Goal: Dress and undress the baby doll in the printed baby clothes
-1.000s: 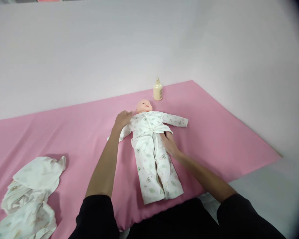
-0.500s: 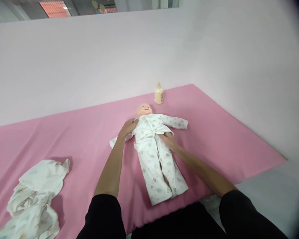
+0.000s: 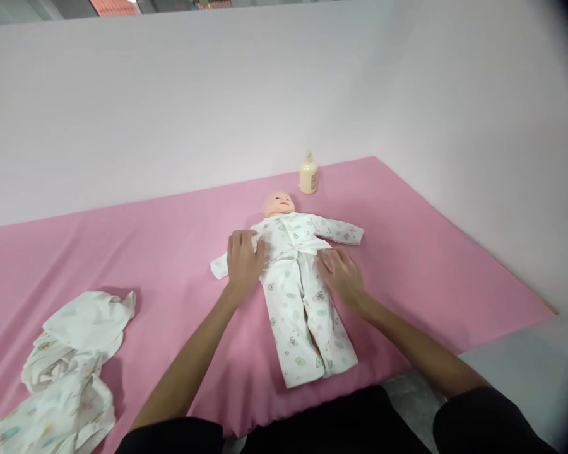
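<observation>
A baby doll [image 3: 278, 203] lies on its back, dressed in a white printed shirt [image 3: 284, 233] and matching trousers [image 3: 288, 328]. Both sleeves stretch out to the sides. My left hand [image 3: 245, 261] is over the shirt's left side, fingers apart and thumb slightly blurred, with nothing visible in it. By the shirt's lower right hem and the trouser waist is my right hand [image 3: 341, 274]. Its fingers are loosely spread, nearest the cloth, and hold nothing I can see; whether they touch the hem is unclear.
Pink sheeting [image 3: 170, 252] covers the table. A cream pump bottle [image 3: 308, 174] stands beyond the doll's head, near the white wall [image 3: 194, 113]. Crumpled white printed cloth [image 3: 76, 378] lies at the left front. The table's right edge slopes toward me.
My left hand has come off the doll's shoulder toward me, down the shirt's side. My right hand has drawn out from under the shirt hem to the right. The view has tilted slightly down.
</observation>
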Motion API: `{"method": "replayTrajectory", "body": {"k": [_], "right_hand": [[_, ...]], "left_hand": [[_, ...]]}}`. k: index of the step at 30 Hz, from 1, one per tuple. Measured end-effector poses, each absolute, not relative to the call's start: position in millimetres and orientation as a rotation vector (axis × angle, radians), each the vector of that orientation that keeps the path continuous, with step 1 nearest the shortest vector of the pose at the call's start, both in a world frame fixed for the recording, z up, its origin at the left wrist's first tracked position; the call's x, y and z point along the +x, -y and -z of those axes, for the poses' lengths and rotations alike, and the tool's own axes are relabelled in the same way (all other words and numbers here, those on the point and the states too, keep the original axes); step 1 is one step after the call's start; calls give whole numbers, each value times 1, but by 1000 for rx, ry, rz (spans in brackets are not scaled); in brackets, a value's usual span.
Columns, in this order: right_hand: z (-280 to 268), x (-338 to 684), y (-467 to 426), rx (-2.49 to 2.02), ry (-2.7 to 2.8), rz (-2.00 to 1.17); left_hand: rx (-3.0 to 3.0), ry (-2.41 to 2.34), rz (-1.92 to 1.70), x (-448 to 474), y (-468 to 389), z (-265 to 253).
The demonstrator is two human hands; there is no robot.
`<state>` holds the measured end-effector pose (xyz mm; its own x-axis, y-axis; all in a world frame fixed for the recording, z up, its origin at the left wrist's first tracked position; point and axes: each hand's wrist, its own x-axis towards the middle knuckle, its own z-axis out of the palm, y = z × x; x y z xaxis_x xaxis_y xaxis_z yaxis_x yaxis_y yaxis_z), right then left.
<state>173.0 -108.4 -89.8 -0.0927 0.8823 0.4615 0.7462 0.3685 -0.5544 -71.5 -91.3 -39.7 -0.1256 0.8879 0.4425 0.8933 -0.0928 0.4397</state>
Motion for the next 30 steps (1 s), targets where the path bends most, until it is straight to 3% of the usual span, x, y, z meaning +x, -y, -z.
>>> {"method": "replayTrajectory", "body": {"k": [8, 15, 30], "right_hand": [[97, 168, 84, -1195, 2054, 265], [68, 162, 97, -1100, 1987, 492], [72, 159, 133, -757, 2443, -45]], "left_hand": [[-2298, 1728, 645, -45, 165, 59], [-2171, 1323, 645, -47, 167, 54], [-2357, 1235, 738, -53, 187, 78]]}}
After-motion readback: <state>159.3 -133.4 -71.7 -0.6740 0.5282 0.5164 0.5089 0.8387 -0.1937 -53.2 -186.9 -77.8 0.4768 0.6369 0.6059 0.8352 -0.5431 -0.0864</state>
